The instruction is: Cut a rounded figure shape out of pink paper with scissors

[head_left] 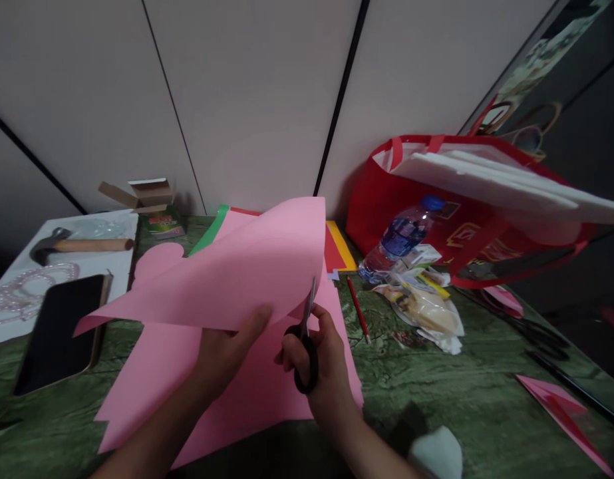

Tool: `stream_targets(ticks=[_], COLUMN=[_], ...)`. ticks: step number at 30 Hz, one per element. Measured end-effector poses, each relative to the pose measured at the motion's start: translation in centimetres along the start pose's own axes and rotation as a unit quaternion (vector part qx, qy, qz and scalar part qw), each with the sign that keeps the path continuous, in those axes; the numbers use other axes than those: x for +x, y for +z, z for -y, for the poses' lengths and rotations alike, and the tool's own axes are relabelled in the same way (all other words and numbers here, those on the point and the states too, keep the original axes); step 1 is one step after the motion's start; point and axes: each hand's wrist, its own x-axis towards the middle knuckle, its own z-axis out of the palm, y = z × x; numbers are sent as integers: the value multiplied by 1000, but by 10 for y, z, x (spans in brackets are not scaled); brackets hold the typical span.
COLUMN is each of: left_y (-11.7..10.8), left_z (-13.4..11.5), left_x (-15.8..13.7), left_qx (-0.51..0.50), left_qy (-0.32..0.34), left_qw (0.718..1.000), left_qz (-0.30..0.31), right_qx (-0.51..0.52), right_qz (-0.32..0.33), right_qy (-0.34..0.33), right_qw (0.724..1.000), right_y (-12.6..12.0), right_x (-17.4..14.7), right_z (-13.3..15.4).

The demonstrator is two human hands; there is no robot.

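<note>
A large sheet of pink paper (247, 266) curves up above the table, pinched at its near edge by my left hand (231, 352). The left thumb lies on top of the sheet, and the other fingers are hidden beneath it. My right hand (326, 372) is closed on a pair of black-handled scissors (307, 359), with fingers through the loops. Their blades point up and away at the sheet's right part, near its edge. Whether the blades are apart is hard to make out. Below lie more pink sheets (267, 392) in a loose stack.
At left are a phone (62, 332), a hammer (87, 245), clear beads (32, 286) and a small opened box (159, 219). To the right are a red pencil (358, 309), a water bottle (401, 236), wrapped food (426, 306), a red bag (371, 206) and pink scraps (561, 406).
</note>
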Motion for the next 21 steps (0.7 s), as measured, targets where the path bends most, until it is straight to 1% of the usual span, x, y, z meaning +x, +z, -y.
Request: stream_targets(ticks=[3,6,9,13,18,21], left_y=[1,2,2,1,0,0], left_z=[-1,-3,-4,-5,-5,-3], left_x=[0,0,-1,-1,0,1], left_qx=[-19,-21,-7,23,14,14], left_qy=[0,-13,-27,-44,-26,-24], left_qw=[1000,1000,999,998,998,998], left_qz=[8,15,30,34,55,49], right_qx=[-1,0,6,32,71,66], right_qz=[3,13,19,13,30,40], right_qy=[2,-8,-10,0,-30,-24], right_qw=[1000,1000,1000,999,997,997], right_y=[0,0,0,-1,-6,-8], right_x=[-1,-3,-3,-1,3,4], right_z=[-1,-3,-3,-3,0,2])
